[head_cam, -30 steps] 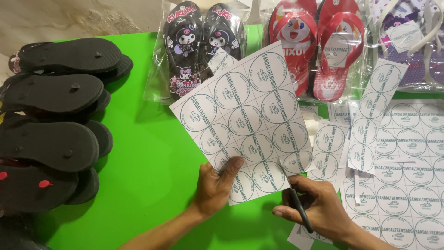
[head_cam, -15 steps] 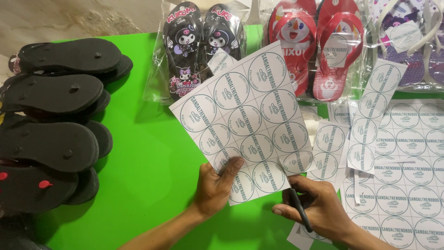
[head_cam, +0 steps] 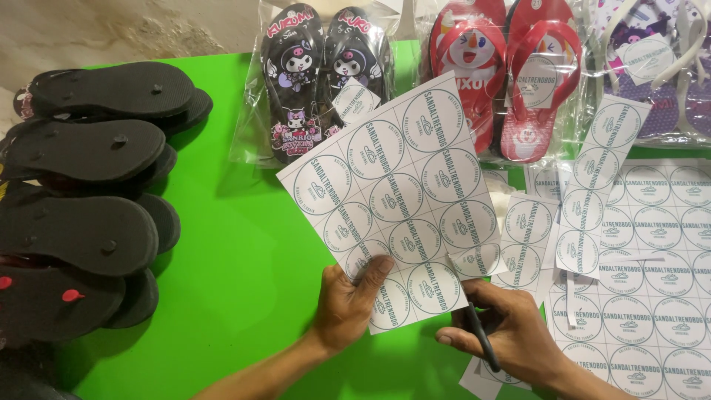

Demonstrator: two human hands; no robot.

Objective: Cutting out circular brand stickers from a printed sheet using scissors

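Note:
My left hand (head_cam: pixel 349 304) grips the lower edge of a white sheet of round printed labels (head_cam: pixel 392 192), holding it tilted above the green table (head_cam: pixel 237 252). My right hand (head_cam: pixel 511 337) is closed on black-handled scissors (head_cam: pixel 481 344), just under the sheet's lower right corner, where a partly cut label hangs. The blades are hidden behind the paper.
Black flip-flops (head_cam: pixel 89 185) are stacked along the left. Bagged cartoon flip-flops lie at the back: a black pair (head_cam: pixel 318 74), a red pair (head_cam: pixel 511 74), a purple pair (head_cam: pixel 659 67). Cut label strips (head_cam: pixel 600 185) and full label sheets (head_cam: pixel 652 296) cover the right.

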